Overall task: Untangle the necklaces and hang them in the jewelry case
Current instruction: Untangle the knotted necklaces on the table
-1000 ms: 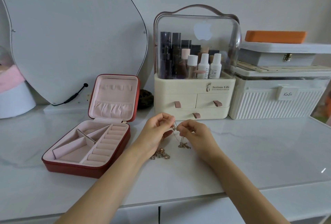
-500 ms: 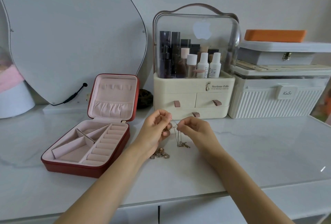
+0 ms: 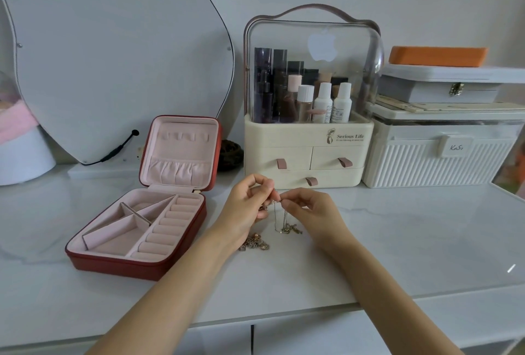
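Necklaces (image 3: 284,219) hang as thin chains pinched between the left hand (image 3: 247,210) and right hand (image 3: 311,211), each grip closed on them, their ends trailing onto the white desk (image 3: 412,241). A second tangle (image 3: 254,244) lies below the left hand, beside the open red jewelry case (image 3: 147,212).

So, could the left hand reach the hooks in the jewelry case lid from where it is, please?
Probably yes. The case stands open just beside the left hand, with bare counter between. But that hand and the right hand are pinching a chain.
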